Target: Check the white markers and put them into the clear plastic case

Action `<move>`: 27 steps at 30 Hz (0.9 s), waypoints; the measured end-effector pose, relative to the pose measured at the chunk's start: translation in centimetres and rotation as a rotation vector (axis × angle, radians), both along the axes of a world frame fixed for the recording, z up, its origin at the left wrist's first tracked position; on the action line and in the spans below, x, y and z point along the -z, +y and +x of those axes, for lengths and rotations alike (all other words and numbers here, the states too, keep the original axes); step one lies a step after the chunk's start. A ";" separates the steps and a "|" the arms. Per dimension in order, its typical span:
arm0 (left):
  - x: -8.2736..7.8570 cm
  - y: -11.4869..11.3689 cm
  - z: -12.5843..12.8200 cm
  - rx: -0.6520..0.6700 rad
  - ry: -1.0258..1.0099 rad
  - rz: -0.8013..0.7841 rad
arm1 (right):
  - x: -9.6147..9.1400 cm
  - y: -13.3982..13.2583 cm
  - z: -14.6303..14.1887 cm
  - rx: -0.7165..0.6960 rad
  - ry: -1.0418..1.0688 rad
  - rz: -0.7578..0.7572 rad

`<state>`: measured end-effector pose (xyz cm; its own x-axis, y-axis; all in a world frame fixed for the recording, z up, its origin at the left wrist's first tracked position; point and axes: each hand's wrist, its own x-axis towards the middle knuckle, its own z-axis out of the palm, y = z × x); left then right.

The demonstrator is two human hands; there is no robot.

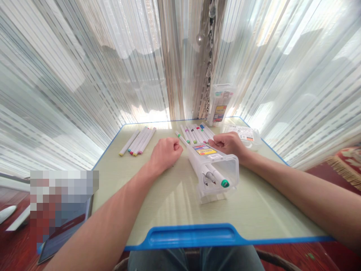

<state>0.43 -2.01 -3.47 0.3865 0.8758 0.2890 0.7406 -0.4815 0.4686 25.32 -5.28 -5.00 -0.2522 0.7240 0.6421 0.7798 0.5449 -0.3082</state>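
Note:
My left hand (166, 152) rests on the table as a loose fist, and a white marker with a green tip (181, 138) runs from its knuckles toward the back. My right hand (228, 143) is closed on the far end of a clear plastic marker case (214, 169) lying on its side. Inside that case lie a few markers, one with a green cap (225, 183) at the open near end. A row of several markers (197, 133) lies just behind the case.
Another group of several markers (138, 141) lies at the table's back left. A second clear case (220, 103) stands upright at the back, with a flat lid (245, 134) to its right. The table has a blue rim (191, 235). Curtains hang behind. A tablet (60, 241) lies low left.

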 end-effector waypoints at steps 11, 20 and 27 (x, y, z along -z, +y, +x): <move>-0.3 0.8 -0.5 -0.134 0.124 0.131 | 0.0 0.0 0.0 0.007 0.000 -0.022; 0.3 1.0 -0.7 -0.198 0.217 0.033 | 0.0 0.0 0.0 0.010 -0.005 -0.030; 0.1 1.0 -1.0 -0.296 0.280 0.035 | 0.0 0.0 0.0 0.002 -0.004 -0.032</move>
